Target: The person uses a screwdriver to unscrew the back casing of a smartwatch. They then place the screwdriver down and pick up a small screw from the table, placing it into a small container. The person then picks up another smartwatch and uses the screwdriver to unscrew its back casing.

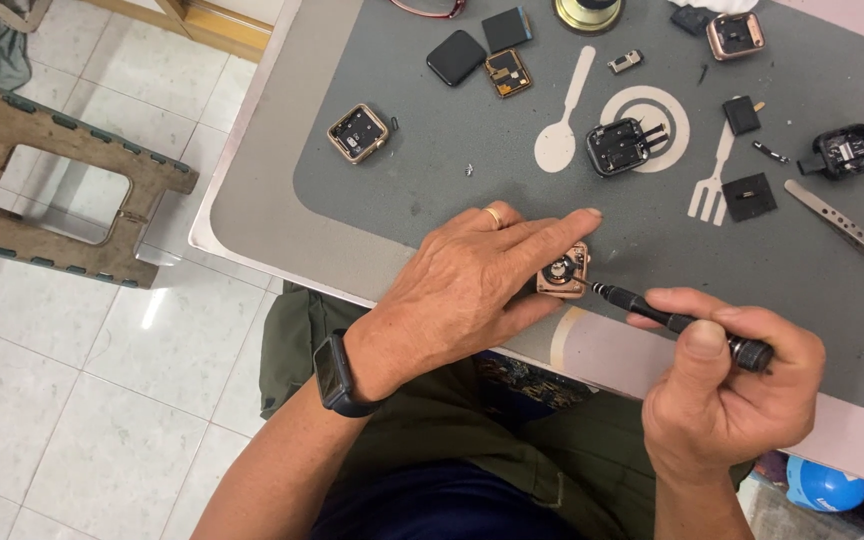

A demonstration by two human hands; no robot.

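Grey matting (472, 200) covers the tabletop (242, 215), printed with a pale spoon, fork and plate outline. Near its front edge the left hand (472, 285) pinches a small rose-gold watch case (563, 272) between thumb and forefinger, holding it open side up on the mat. The right hand (727, 385) is closed around a black screwdriver (677, 322), whose tip reaches into the case from the right. A dark smartwatch (334, 375) sits on the left wrist and a ring on one left finger. Farther back on the mat lie a second gold case (358, 133), a black screen (455, 57), a small circuit board (508, 73), two black housings (618, 146) (845, 151), and another rose-gold case (735, 35). Steel tweezers (845, 226) rest at the right. A worn stool (52, 190) stands on the white tiled floor at left.
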